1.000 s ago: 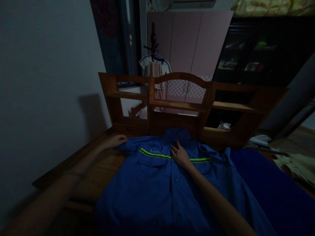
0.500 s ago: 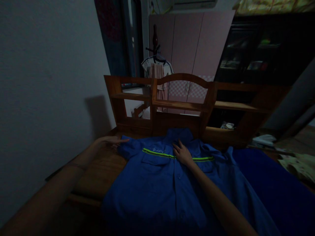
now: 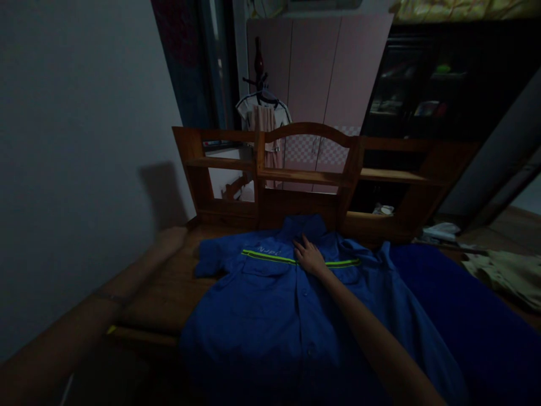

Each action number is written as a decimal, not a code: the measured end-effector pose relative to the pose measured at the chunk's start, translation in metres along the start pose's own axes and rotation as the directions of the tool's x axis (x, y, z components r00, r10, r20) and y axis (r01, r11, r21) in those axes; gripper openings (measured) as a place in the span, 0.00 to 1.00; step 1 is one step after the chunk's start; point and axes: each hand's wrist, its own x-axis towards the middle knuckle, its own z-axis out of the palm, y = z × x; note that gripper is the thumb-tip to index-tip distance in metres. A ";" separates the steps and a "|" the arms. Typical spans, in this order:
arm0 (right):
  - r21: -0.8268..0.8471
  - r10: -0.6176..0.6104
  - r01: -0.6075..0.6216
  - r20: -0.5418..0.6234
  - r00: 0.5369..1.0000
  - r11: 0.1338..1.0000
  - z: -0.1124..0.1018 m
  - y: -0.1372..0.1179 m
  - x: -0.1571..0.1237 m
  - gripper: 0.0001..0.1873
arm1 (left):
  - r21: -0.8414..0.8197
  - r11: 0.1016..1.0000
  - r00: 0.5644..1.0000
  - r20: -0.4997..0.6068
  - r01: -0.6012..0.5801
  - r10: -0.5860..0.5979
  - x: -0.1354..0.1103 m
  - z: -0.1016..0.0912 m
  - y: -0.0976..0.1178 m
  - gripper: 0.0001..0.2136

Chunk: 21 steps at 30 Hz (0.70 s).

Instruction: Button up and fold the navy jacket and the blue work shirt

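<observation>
A blue work shirt with a yellow-green stripe across the chest lies spread front-up on a wooden desk, its collar toward the shelf. Flat on the chest, just below the collar, rests my right hand, its fingers spread. My left hand is raised to the left of the shirt's short left-side sleeve, apart from the cloth. Motion smears its fingers, so their pose is unclear. That sleeve lies stretched out flat, while the cloth on the right side is bunched in folds.
A wooden shelf unit stands along the desk's back. The white wall is close on the left. Dark blue cloth lies to the right, with pale folded cloth beyond it. Clothes on a rack hang behind.
My left hand has let go of the sleeve and moved left, away from it. The sleeve now lies flatter and extends outward. My right hand stays on the chest; the view shifted slightly.
</observation>
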 end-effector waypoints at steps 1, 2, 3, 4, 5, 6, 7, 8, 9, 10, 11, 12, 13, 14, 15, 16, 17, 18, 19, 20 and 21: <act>-0.004 0.000 0.000 -0.015 1.000 1.000 -0.002 -0.003 -0.001 0.22 | 0.035 0.999 0.998 -0.060 -0.001 0.003 0.000 -0.002 0.012 0.10; -0.007 -0.004 0.004 -0.036 0.999 1.000 -0.004 -0.005 -0.002 0.21 | 0.060 0.998 0.995 -0.099 -0.008 0.014 0.001 -0.002 0.029 0.10; -0.009 -0.013 0.012 -0.064 0.998 1.000 -0.007 -0.008 -0.003 0.20 | 0.073 0.997 0.991 -0.126 -0.028 0.037 0.002 0.001 0.050 0.11; -0.009 -0.022 0.021 -0.100 0.995 1.000 -0.011 -0.009 -0.004 0.19 | 0.076 0.995 0.986 -0.149 -0.062 0.072 0.003 0.005 0.075 0.12; -0.007 -0.028 0.027 -0.143 0.989 1.000 -0.015 -0.009 -0.004 0.18 | 0.073 0.992 0.981 -0.162 -0.100 0.110 0.003 0.013 0.102 0.13; -0.002 -0.026 0.026 -0.190 0.981 1.000 -0.021 -0.007 -0.004 0.18 | 0.064 0.988 0.973 -0.174 -0.141 0.150 0.002 0.022 0.130 0.14; 0.003 -0.017 0.018 -0.240 0.971 1.000 -0.029 -0.002 -0.004 0.17 | 0.053 0.983 0.967 -0.178 -0.174 0.181 -0.001 0.034 0.158 0.15; 0.005 -0.002 0.004 -0.291 0.957 1.000 -0.038 0.006 -0.004 0.17 | 0.040 0.978 0.961 -0.181 -0.205 0.209 -0.005 0.048 0.185 0.16; 0.000 0.015 -0.016 -0.340 0.940 1.000 -0.050 0.018 -0.004 0.17 | 0.025 0.971 0.955 -0.180 -0.237 0.237 -0.010 0.062 0.210 0.17; -0.012 0.032 -0.040 -0.386 0.922 0.999 -0.062 0.033 -0.004 0.18 | 0.010 0.966 0.950 -0.180 -0.257 0.254 -0.015 0.076 0.232 0.18; -0.033 0.046 -0.066 -0.421 0.906 0.997 -0.076 0.051 -0.006 0.18 | -0.006 0.962 0.946 -0.182 -0.274 0.269 -0.022 0.088 0.251 0.19; -0.057 0.065 -0.101 -0.446 0.893 0.993 -0.090 0.071 -0.009 0.19 | -0.020 0.958 0.942 -0.189 -0.286 0.277 -0.027 0.099 0.266 0.20; -0.082 0.087 -0.138 -0.452 0.888 0.987 -0.103 0.092 -0.012 0.20 | -0.032 0.957 0.940 -0.201 -0.289 0.277 -0.032 0.108 0.279 0.21; -0.105 0.112 -0.173 -0.433 0.895 0.979 -0.116 0.112 -0.017 0.22 | -0.043 0.953 0.932 -0.226 -0.301 0.284 -0.036 0.114 0.290 0.21; -0.126 0.135 -0.197 -0.384 0.913 0.972 -0.126 0.132 -0.023 0.25 | -0.051 0.940 0.913 -0.262 -0.337 0.313 -0.039 0.119 0.300 0.21; -0.144 0.152 -0.206 -0.318 0.936 0.968 -0.134 0.149 -0.029 0.28 | -0.052 0.910 0.876 -0.299 -0.412 0.380 -0.040 0.122 0.309 0.21; -0.158 0.161 -0.205 -0.252 0.954 0.966 -0.139 0.164 -0.035 0.31 | -0.045 0.854 0.816 -0.328 -0.518 0.477 -0.041 0.125 0.317 0.20; -0.165 0.160 -0.190 -0.178 0.971 0.968 -0.142 0.175 -0.040 0.33 | -0.033 0.774 0.735 -0.341 -0.633 0.586 -0.041 0.129 0.325 0.19; -0.164 0.151 -0.167 -0.104 0.983 0.972 -0.142 0.183 -0.044 0.34 | -0.022 0.681 0.647 -0.336 -0.732 0.684 -0.040 0.134 0.332 0.18; -0.156 0.137 -0.141 -0.036 0.990 0.978 -0.140 0.188 -0.046 0.34 | -0.018 0.601 0.576 -0.310 -0.799 0.756 -0.039 0.140 0.339 0.18; -0.142 0.119 -0.114 0.027 0.993 0.983 -0.137 0.190 -0.048 0.32 | -0.024 0.557 0.542 -0.271 -0.830 0.796 -0.038 0.147 0.343 0.18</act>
